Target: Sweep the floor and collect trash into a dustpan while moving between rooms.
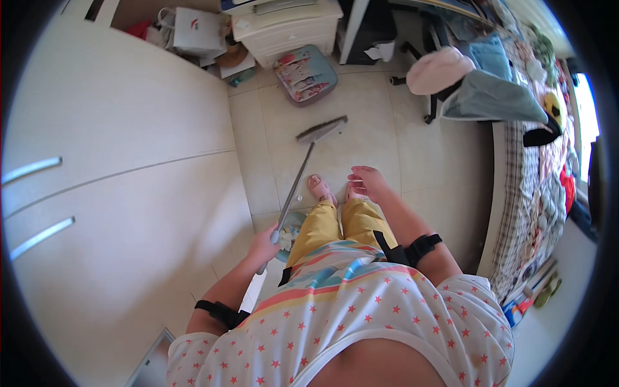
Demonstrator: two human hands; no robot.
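Note:
My left hand (264, 247) is closed around the grey handle of a broom (301, 169) near its upper end. The broom slants away from me, its wide head (323, 129) with dark bristles resting on the tiled floor beyond my feet. Over my right foot, my right hand (368, 183) hangs in the air with its fingers apart and nothing in it. A small white scrap (299, 198) lies on the floor beside my left pink slipper (319, 187). Close to my left leg stands a bin (296, 223) with litter in it, partly hidden by the leg.
A colourful printed case (305, 75) lies on the floor before a white drawer cabinet (290, 34). White wardrobe doors (145, 121) rise at left. At right are a wheeled chair with cloths (493, 99) on it and a bed (515, 193) strewn with clothes.

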